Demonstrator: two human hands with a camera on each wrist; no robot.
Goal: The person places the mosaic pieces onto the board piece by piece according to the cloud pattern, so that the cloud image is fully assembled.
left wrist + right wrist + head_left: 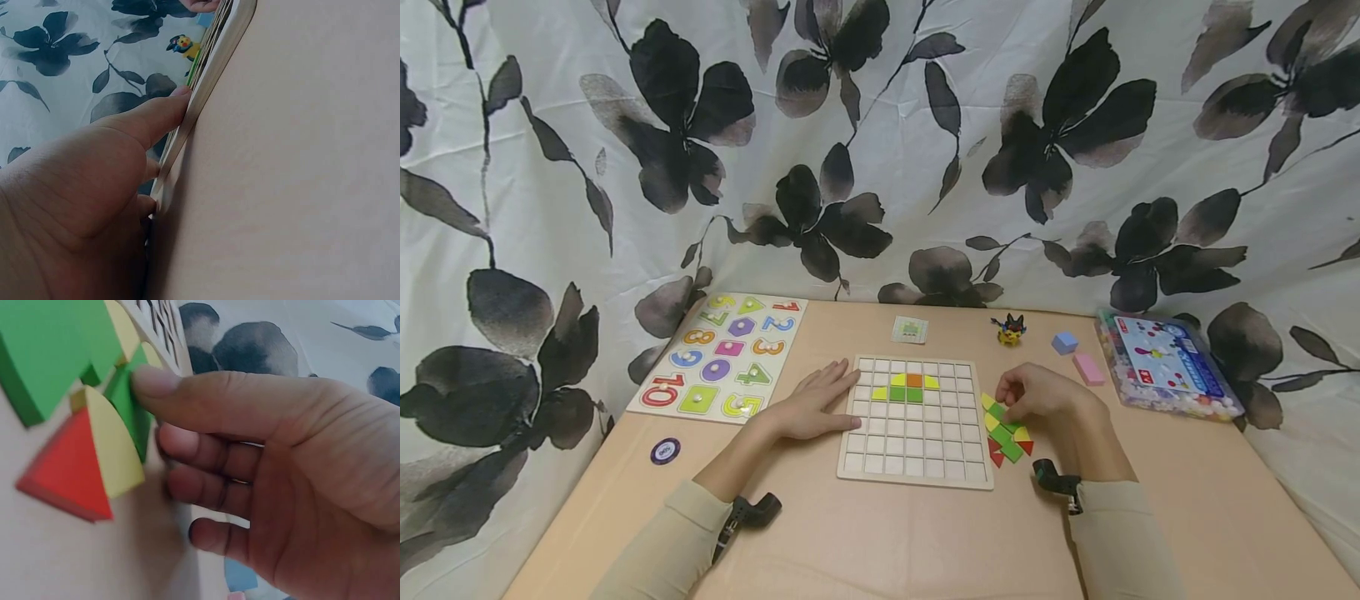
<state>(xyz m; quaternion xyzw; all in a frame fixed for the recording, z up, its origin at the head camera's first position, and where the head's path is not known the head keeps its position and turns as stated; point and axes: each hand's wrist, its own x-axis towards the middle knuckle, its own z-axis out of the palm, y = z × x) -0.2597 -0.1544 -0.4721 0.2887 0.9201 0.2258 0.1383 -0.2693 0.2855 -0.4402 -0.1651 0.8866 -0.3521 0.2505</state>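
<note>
A pale gridded board (917, 442) lies on the table, with green (906, 396), yellow and orange (914, 381) pieces set in its upper cells. My left hand (812, 404) rests at the board's left side, fingers extended, the thumb touching its edge in the left wrist view. Over the loose pieces right of the board, my right hand (1048, 396) has bent fingers. In the right wrist view its thumb overlaps a green piece (128, 394); I cannot tell whether it pinches that piece. Beside it lie a yellow curved piece (115, 447) and a red piece (72, 465).
Left of the board lies a number-and-shape sheet (707, 358), with a round purple disc (666, 451) below. Behind stand a small square card (910, 330) and a toy figure (1011, 330). Blue (1064, 342) and pink blocks (1087, 369) sit near a clear box (1172, 367) at right.
</note>
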